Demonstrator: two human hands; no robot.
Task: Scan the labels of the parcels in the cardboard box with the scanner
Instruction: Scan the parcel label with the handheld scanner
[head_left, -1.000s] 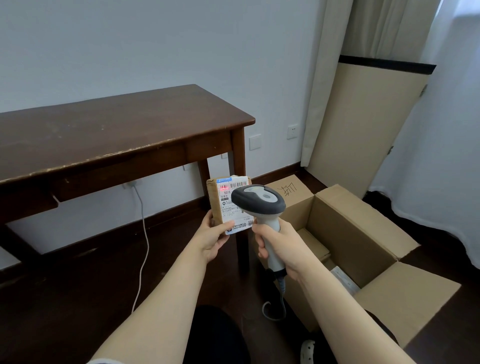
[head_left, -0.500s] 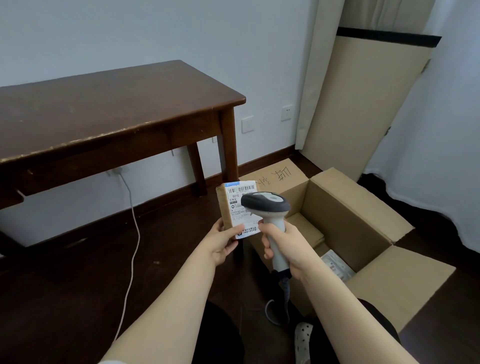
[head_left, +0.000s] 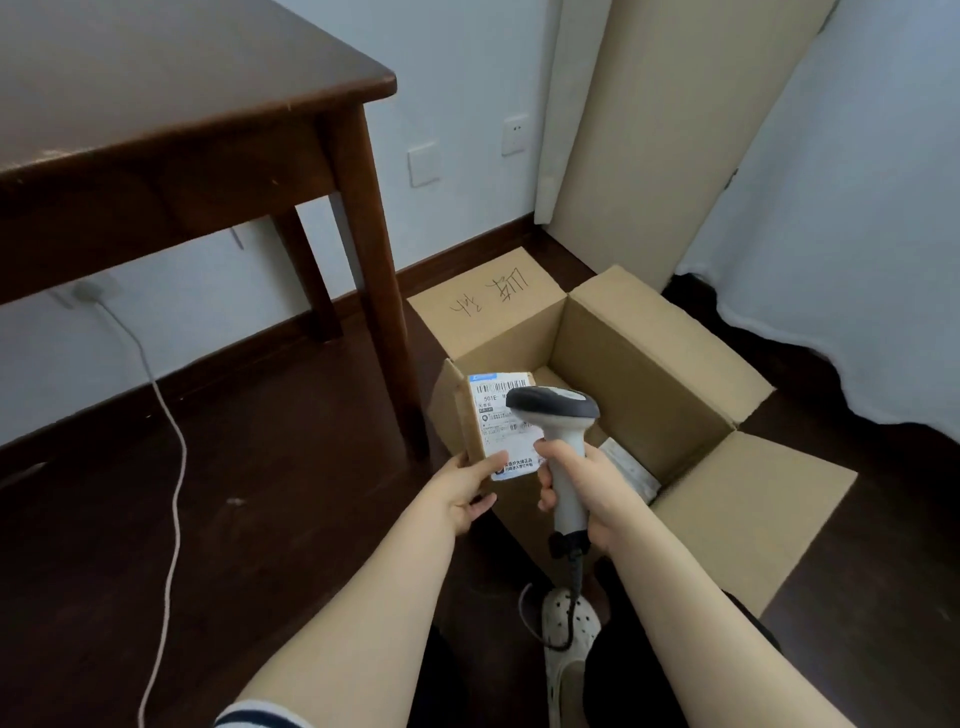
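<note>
— What takes up most of the view?

— A dark wooden bench (head_left: 182, 104) at the upper left, standing against the wall on a dark floor. To its right sits the open cardboard box (head_left: 639, 384), flaps folded outward, with handwriting on the far flap.

— Where is the parcel?

— The parcel (head_left: 493, 421) is held upright over the box's near left corner, its white barcode label facing the camera. A second parcel (head_left: 631, 467) lies flat on the bottom of the box, partly hidden behind the right arm.

— And the scanner?

— The scanner (head_left: 569, 467) stands upright just right of the held parcel. Its dark head overlaps the right part of the label in this view; whether they touch cannot be told.

— What are the grips doing?

— The left grip (head_left: 460, 491) pinches the parcel at its lower left corner, thumb laid across the bottom edge of the label, fingers behind. The right grip (head_left: 592, 488) is wrapped tightly round the scanner's pale handle, just beside the parcel's lower right corner.

— Anything smaller?

— The scanner's dark cord (head_left: 574, 571) hangs from the handle's base over a white perforated shoe (head_left: 569, 629). A white cable (head_left: 174, 467) trails across the floor at the left.
</note>
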